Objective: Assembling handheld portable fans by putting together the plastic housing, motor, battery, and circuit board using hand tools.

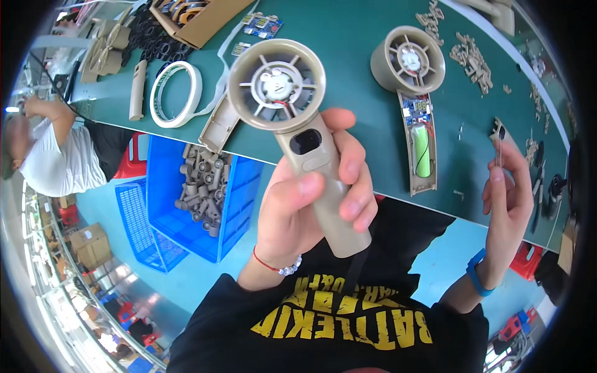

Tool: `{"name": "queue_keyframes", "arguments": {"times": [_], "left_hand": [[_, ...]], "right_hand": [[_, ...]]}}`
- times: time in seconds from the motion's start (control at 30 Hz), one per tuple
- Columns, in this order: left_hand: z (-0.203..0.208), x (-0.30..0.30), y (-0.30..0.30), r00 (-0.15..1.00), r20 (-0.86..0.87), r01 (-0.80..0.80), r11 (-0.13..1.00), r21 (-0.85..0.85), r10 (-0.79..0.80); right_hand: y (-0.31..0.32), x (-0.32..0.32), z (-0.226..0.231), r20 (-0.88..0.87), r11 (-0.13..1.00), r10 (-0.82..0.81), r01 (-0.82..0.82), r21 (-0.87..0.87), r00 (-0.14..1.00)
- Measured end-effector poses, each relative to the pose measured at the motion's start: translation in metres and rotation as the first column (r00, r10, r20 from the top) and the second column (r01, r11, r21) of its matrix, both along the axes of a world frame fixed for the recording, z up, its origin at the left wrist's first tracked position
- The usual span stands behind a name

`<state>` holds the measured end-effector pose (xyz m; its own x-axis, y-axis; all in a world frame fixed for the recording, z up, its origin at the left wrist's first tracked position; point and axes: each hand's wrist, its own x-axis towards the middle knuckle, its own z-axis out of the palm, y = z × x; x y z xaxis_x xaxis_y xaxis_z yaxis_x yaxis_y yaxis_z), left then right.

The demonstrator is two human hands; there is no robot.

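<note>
My left hand (311,180) is wrapped round the handle of a beige handheld fan (336,214), thumb in front and fingers at the far side. Its round head points up, with a spoked grille, and a dark oval window sits on the handle. At the right, my right hand (510,193) pinches a thin beige piece with a dark end (499,135), seen nearly edge-on; its exact kind is unclear. Between the hands a second handheld fan (408,62) lies on the table with its handle uncovered, showing a blue circuit board (416,107) and a green battery (422,152).
The green table (348,37) bears a roll of white tape (176,94), a loose handle shell (219,124), circuit boards (262,26), black rings (163,37) and small beige parts (471,62). A blue crate (239,208) of beige parts stands below its edge. Another person (65,152) is at far left.
</note>
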<state>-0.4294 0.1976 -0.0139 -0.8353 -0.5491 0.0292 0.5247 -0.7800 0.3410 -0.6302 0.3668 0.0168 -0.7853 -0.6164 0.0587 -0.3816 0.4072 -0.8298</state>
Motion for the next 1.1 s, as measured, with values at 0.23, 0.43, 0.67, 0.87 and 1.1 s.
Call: {"name": "queue_keyframes", "arguments": {"times": [0.23,0.43,0.67,0.87,1.1], "left_hand": [[0.006,0.005,-0.004,0.999,0.027,0.041,0.998,0.052,-0.043],[0.006,0.011,-0.014,0.993,0.112,0.032,0.999,0.038,-0.036],[0.016,-0.025,-0.074,0.876,0.419,0.283,0.958,-0.047,-0.238],[0.043,-0.034,-0.119,0.782,0.622,0.249,0.934,-0.256,-0.038],[0.027,-0.036,-0.105,0.421,0.085,0.43,-0.116,-0.895,0.903]], "right_hand": [[0.016,-0.006,-0.012,-0.056,0.986,-0.122,0.115,-0.124,0.991],[0.015,0.002,-0.042,-0.233,0.984,-0.097,0.058,-0.166,0.968],[0.012,0.007,-0.041,-0.352,0.953,-0.16,0.052,-0.298,0.922],[-0.011,0.01,-0.027,-0.342,0.915,-0.139,-0.011,-0.403,0.929],[0.006,0.006,-0.03,-0.308,0.939,-0.132,0.02,-0.343,0.942]]}}
